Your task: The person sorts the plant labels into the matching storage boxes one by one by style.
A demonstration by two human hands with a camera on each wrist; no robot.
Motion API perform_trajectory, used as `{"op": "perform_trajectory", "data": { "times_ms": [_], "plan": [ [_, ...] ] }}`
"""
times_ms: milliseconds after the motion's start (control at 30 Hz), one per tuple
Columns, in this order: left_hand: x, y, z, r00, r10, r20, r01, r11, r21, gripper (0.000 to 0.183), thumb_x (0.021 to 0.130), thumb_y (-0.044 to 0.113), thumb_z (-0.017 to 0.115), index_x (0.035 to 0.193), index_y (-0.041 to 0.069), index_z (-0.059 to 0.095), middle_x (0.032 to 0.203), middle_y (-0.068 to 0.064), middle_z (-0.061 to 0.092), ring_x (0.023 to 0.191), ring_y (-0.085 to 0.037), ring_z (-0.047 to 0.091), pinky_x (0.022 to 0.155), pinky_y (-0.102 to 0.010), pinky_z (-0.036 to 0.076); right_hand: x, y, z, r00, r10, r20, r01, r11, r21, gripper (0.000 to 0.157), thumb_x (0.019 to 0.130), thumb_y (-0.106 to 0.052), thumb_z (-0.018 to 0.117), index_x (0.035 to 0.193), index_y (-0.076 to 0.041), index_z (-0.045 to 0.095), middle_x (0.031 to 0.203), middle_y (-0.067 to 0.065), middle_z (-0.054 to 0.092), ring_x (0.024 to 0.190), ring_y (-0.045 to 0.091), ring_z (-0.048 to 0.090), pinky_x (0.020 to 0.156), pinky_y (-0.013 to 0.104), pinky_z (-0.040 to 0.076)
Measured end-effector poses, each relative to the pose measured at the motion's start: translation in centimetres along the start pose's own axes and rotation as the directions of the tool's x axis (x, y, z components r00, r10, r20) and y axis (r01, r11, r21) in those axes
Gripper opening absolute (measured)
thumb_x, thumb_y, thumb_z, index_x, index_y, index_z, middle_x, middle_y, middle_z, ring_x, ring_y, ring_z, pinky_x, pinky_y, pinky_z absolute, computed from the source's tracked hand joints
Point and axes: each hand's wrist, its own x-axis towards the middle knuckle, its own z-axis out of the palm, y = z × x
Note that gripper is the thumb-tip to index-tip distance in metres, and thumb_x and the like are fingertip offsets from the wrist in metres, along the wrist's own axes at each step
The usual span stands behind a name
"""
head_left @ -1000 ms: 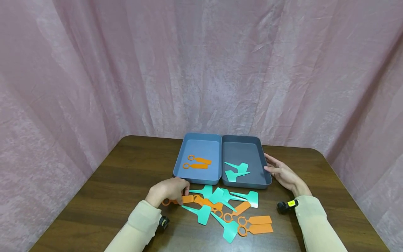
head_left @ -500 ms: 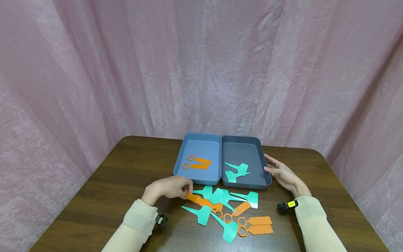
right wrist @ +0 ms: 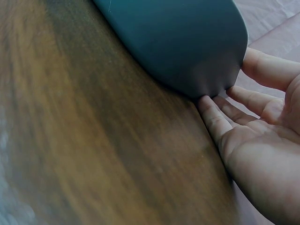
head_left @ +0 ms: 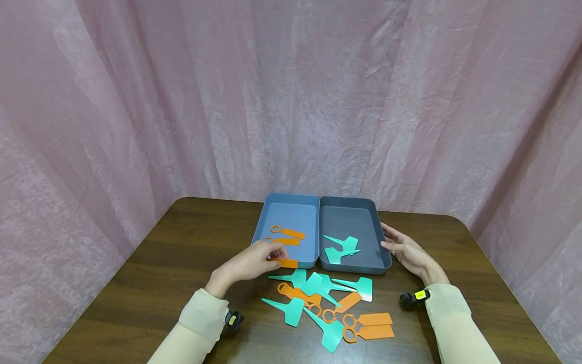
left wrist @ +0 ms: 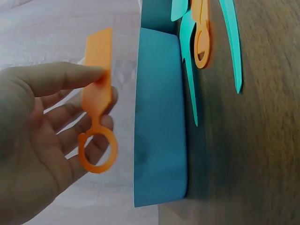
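Note:
My left hand (head_left: 252, 263) pinches an orange ring-ended plant label (left wrist: 96, 51) between thumb and fingers, above the near edge of the blue tray (head_left: 295, 212). Its open ring hangs down in the left wrist view. Two more orange labels (head_left: 293, 233) lie inside that tray, one partly behind the hand. My right hand (head_left: 411, 257) touches the right wall of the dark grey tray (head_left: 350, 217), thumb near the rim and fingers extended against the side. Two green T-shaped plant labels (head_left: 334, 256) lie in the dark tray.
In front of the trays, several green labels (head_left: 293, 312) and orange labels (head_left: 375, 318) lie loose, some overlapping. The trays stand side by side on the wooden table (head_left: 200, 237). A pink curtain (head_left: 291, 101) hangs behind the table.
My left hand has picked an orange label off the table and carried it up and to the right, over the blue tray's near edge. My right hand has stayed at the dark tray.

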Motion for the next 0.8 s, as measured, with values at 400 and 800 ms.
{"op": "perform_trajectory", "data": {
  "times_ms": [400,800],
  "plan": [
    [0.3,-0.3,0.1,0.993,0.016,-0.114,-0.021,0.999,-0.048,0.014,0.1,0.002,0.066,0.111,0.009,0.072,0.104,-0.007,0.07,0.092,-0.015,0.061,0.082,-0.033,0.054,0.0,0.0,0.2,1.0,-0.003,0.011,0.003,1.0,-0.008,0.078,0.108,-0.009,0.054,0.167,-0.007,0.002,0.171,0.025,0.004,0.145,0.019,0.033,0.102,0.018,0.044],
    [2.5,-0.4,-2.5,0.983,0.014,-0.186,-0.012,1.0,0.011,0.017,0.1,0.004,0.069,0.116,0.008,0.075,0.102,-0.002,0.069,0.088,-0.014,0.062,0.078,-0.03,0.056,-0.1,-0.1,0.0,1.0,-0.009,0.006,0.009,1.0,-0.002,0.078,0.108,-0.008,0.053,0.167,-0.006,0.003,0.171,0.025,0.005,0.142,0.015,0.038,0.102,0.017,0.044]
  ]
}}
